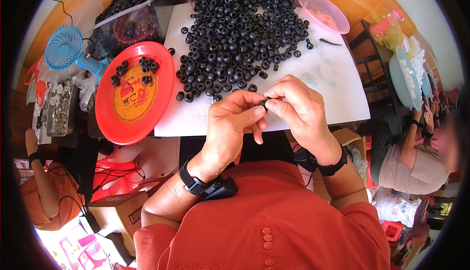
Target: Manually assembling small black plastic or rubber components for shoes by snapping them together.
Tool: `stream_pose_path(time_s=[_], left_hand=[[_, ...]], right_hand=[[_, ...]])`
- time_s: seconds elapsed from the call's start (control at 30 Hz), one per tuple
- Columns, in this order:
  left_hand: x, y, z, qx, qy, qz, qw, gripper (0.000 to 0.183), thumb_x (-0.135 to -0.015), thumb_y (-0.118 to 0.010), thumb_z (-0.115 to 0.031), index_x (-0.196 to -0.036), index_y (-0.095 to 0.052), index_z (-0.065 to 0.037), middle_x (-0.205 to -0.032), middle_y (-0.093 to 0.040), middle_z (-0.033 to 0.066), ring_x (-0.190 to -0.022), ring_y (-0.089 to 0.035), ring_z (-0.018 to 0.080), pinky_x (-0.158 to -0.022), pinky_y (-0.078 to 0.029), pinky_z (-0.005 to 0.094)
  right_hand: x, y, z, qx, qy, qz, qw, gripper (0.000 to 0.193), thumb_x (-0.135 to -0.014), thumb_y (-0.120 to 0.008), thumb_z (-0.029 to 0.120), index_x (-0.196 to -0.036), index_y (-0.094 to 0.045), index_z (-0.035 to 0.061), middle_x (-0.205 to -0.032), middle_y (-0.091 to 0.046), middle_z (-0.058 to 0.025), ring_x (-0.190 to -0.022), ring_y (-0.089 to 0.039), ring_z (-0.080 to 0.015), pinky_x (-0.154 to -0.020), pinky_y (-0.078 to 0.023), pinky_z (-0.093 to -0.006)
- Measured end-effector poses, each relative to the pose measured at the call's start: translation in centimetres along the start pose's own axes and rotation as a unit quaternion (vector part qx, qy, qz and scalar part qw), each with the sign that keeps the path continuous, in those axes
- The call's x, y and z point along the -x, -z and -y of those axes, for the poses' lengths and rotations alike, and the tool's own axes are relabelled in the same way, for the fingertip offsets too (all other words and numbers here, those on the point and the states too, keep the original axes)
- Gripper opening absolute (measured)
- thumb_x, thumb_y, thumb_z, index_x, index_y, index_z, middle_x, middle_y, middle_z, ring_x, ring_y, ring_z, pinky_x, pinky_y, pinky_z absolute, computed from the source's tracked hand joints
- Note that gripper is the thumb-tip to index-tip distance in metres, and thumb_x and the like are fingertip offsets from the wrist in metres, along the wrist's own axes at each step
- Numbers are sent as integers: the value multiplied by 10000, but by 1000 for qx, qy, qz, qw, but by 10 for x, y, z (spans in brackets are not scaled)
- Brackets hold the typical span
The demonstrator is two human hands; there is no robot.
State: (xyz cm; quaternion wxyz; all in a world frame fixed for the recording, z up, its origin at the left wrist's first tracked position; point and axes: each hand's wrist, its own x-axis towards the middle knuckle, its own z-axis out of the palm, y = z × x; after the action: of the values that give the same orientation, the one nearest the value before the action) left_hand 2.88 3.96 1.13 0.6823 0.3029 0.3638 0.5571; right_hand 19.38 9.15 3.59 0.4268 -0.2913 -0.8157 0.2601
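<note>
Close to the front edge of the white work surface (338, 104), my two hands meet fingertip to fingertip. My left hand (226, 125) pinches a small dark piece (263, 103), probably one of the black bead-like pieces, mostly hidden by the fingers. Thumb and fingers of my right hand (301, 112) press on the same piece from the other side. Just beyond my hands spreads a big heap of black, round, holed pieces (230, 40). To the left lies a red oval plate (108, 116) with several small black clusters (148, 64) on it.
A blue fan (64, 47) and a clear bin (142, 18) with more black pieces stand back left. Tiny clear bits (320, 74), a thin black strip (330, 42) and a pink bowl (339, 23) lie right. Other people (416, 164) sit at both sides.
</note>
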Motion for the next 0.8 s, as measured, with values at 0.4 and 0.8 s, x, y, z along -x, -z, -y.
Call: stream_pose_path(time_s=[0.4,0.8], left_hand=[[4,-4,0,-53,-3,-13,999,141,-943,-587,15,-1074,-604,65,-855,-641,107,-659,-615,141,-455,-475,236],[4,-6,6,-71,-17,-48,996,109,-935,-611,-9,-1034,-626,32,-765,-627,61,-535,-528,67,-413,-395,191]], right_hand=[[9,6,3,119,76,3,990,178,-751,-635,-46,-911,-610,29,-824,-564,-119,-743,-559,-321,-642,-455,-402],[26,-13,-5,-103,-74,-74,989,58,-898,-610,-28,-951,-601,-7,-819,-590,-113,-663,-587,-227,-632,-474,-297]])
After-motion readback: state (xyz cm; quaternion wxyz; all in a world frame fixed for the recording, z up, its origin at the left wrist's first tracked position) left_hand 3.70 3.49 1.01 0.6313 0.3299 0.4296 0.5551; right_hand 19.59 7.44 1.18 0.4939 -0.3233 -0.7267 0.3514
